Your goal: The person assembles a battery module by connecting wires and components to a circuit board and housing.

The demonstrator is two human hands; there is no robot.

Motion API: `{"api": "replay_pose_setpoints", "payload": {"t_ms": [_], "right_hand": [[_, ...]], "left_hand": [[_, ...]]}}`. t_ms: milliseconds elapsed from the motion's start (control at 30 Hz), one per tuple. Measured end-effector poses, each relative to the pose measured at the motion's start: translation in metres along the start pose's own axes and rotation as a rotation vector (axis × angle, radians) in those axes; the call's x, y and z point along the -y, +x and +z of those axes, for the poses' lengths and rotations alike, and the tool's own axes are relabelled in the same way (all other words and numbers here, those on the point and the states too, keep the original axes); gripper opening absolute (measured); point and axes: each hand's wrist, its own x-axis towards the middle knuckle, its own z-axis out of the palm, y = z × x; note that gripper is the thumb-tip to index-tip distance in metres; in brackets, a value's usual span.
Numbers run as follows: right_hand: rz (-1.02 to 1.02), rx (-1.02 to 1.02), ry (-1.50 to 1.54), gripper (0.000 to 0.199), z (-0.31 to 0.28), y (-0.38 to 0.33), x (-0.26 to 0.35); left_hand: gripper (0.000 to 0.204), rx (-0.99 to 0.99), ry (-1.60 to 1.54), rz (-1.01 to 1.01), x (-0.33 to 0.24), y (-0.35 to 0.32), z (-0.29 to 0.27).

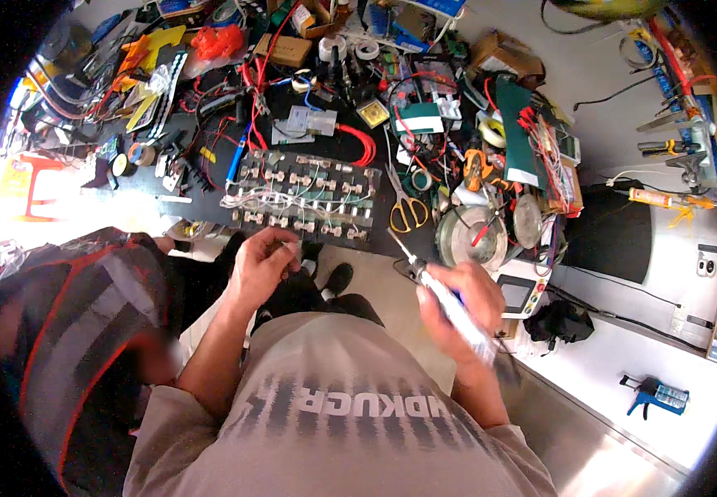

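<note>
Soldering iron [445, 298] in right hand [458, 302]

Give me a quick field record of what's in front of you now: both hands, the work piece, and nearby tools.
left hand: pinching a thin wire at the board's near edge
right hand: holds a white-handled soldering iron, tip up-left
work piece: clear rectangular board of wired components on the dark bench
nearby: yellow-handled scissors, round solder spool
left side: another person's striped sleeve
</note>
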Motion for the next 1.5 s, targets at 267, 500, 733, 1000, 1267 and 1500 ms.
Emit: {"api": "replay_pose_setpoints", "payload": {"t_ms": [267, 500, 733, 1000, 1267, 1500], "right_hand": [[0.224, 0.076, 0.34, 0.018, 0.007, -0.026, -0.02], [0.089, 0.066, 0.259, 0.02, 0.02, -0.053, -0.037], [0.198, 0.037, 0.345, 0.023, 0.026, -0.064, -0.041], [0.338, -0.024, 0.513, 0.021, 0.034, -0.073, -0.044], [0.372, -0.016, 0.546, 0.02, 0.042, -0.072, -0.044], [0.398, -0.002, 0.659, 0.02, 0.046, -0.073, -0.041]], "left_hand": [[0.027, -0.007, 0.594, 0.242, 0.022, -0.047, 0.027], [0.031, 0.017, 0.664, 0.207, 0.034, -0.068, 0.028], [0.031, 0.077, 0.714, 0.192, 0.035, -0.068, 0.027], [0.035, 0.126, 0.76, 0.219, 0.043, -0.063, 0.021], [0.034, 0.143, 0.783, 0.231, 0.045, -0.063, 0.014], [0.038, 0.131, 0.795, 0.161, 0.048, -0.064, 0.014]]}}
